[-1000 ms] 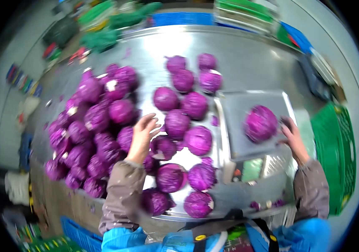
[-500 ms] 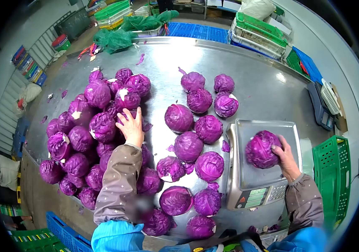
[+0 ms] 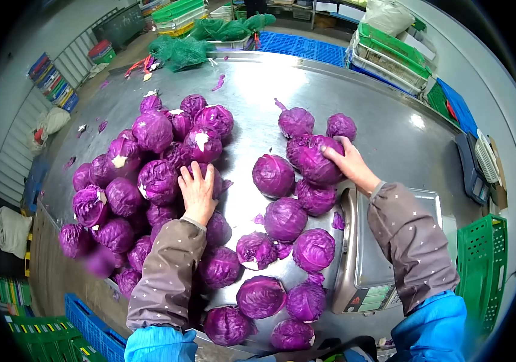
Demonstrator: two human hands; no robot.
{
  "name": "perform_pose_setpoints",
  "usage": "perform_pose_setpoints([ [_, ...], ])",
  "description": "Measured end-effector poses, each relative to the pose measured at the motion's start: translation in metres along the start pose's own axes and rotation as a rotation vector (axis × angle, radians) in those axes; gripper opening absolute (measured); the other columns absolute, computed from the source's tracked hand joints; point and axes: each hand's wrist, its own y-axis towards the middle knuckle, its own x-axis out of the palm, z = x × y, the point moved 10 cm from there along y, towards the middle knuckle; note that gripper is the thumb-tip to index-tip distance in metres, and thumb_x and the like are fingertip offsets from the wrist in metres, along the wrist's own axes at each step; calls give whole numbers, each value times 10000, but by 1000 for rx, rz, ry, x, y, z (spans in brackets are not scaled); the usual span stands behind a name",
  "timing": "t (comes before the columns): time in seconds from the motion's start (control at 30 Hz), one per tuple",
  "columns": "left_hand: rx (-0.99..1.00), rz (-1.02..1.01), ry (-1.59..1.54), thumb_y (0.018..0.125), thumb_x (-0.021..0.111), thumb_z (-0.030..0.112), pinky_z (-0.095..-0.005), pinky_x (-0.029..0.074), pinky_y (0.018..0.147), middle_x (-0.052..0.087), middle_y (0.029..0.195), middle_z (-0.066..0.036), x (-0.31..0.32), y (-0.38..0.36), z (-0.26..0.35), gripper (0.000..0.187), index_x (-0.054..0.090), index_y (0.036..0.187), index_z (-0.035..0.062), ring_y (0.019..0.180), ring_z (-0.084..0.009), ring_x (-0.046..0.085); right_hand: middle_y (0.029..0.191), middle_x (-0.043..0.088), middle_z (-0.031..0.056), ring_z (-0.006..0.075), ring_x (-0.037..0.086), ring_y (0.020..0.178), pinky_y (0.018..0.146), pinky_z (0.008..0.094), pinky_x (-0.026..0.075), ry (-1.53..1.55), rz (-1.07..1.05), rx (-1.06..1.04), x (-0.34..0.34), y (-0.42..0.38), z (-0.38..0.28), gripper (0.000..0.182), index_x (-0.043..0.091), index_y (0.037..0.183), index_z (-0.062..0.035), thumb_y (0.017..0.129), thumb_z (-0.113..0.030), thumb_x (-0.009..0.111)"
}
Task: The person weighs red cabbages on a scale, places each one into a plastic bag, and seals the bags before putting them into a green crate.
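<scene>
Purple cabbages (image 3: 158, 182) cover much of a shiny metal table (image 3: 385, 130), seen from above through a rounded, wide camera view. On the left they are heaped in a pile; down the middle, others sit in a loose double row running from the near edge toward the far side.

The person's two hands are well apart. The right hand (image 3: 351, 161) is clamped on one large cabbage (image 3: 317, 161) at the far end of the row, its thumb pressed on the near side. This cabbage overlaps its neighbours in the view, and whether it rests on the table cannot be told. The left hand (image 3: 197, 192) lies over a cabbage at the right edge of the pile, palm down with the fingers spread.

Both arms wear brown sleeves (image 3: 164, 277) with small pale marks, and bright blue cloth (image 3: 161, 345) shows above the elbows. Beneath the right forearm, and partly hidden by it, is a weighing scale (image 3: 374, 256) with a metal plate and a display on its near side. A green crate (image 3: 481, 259) stands farther right. Green netting (image 3: 179, 53) lies in a bunch at the table's far left edge.
</scene>
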Motion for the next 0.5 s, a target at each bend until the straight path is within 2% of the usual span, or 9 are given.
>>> perform_pose_setpoints([
  [0.07, 2, 2, 3, 518, 799, 164, -523, 333, 910, 313, 1277, -210, 6, 0, 1, 857, 375, 1262, 133, 1151, -452, 319, 1166, 476, 236, 348, 468, 1096, 933, 380, 376, -406, 122, -145, -10, 0, -17, 649, 388, 1223, 13, 738, -334, 646],
  [0.1, -6, 0, -1, 518, 799, 164, -523, 333, 910, 313, 1277, -210, 7, 1, 1, 857, 375, 1262, 133, 1151, -452, 319, 1166, 476, 236, 348, 468, 1096, 933, 380, 376, -412, 115, -148, -7, -3, -21, 649, 388, 1223, 13, 738, -334, 646],
  [0.17, 13, -29, 44, 534, 793, 162, -530, 333, 904, 317, 1274, -203, 8, 2, 2, 835, 377, 1258, 144, 1148, -456, 319, 1128, 493, 207, 373, 463, 1075, 923, 401, 382, -658, 355, -729, 10, -43, -91, 532, 450, 1152, -11, 726, -262, 647],
  [0.2, 6, -31, 42, 534, 793, 162, -530, 333, 904, 317, 1274, -203, 7, 3, 2, 835, 377, 1258, 144, 1148, -456, 319, 1108, 505, 183, 358, 475, 1063, 902, 410, 399, -598, 285, -870, 30, -55, -110, 456, 491, 1085, -14, 705, -209, 651],
  [0.27, -2, -64, 10, 521, 795, 132, -546, 340, 907, 303, 1280, -210, 7, 3, 2, 858, 368, 1265, 138, 1152, -468, 314, 1162, 475, 191, 350, 463, 1091, 904, 413, 414, -450, 1, -793, 84, -49, -95, 500, 478, 1122, -9, 703, -213, 659],
  [0.3, -6, -67, 14, 522, 795, 137, -544, 347, 901, 300, 1286, -208, 10, 3, 2, 864, 366, 1272, 149, 1156, -469, 312, 1235, 400, 245, 366, 430, 1131, 945, 375, 386, -595, -48, -610, 110, -41, -80, 658, 417, 1212, -6, 680, -279, 692],
  [0.33, -11, -60, 19, 522, 799, 153, -541, 344, 903, 303, 1288, -206, 11, 3, 1, 869, 366, 1276, 154, 1158, -467, 312, 1302, 299, 268, 436, 399, 1129, 921, 424, 405, -669, -107, -427, 129, -28, -58, 850, 320, 1288, -11, 627, -358, 728],
  [0.4, -17, -48, 27, 523, 803, 170, -540, 337, 908, 308, 1289, -203, 10, 1, 1, 874, 366, 1280, 158, 1159, -465, 312, 1350, 253, 226, 519, 352, 1127, 860, 501, 434, -753, -157, -262, 148, -17, -39, 914, 258, 1328, -75, 609, -349, 751],
  [0.5, -11, -1, 71, 529, 802, 183, -541, 336, 902, 313, 1285, -197, 14, 2, 0, 861, 375, 1277, 179, 1150, -456, 321, 1328, 284, 208, 511, 375, 1097, 776, 484, 478, -976, -75, -284, 166, -14, -31, 916, 306, 1313, -155, 550, -333, 781],
])
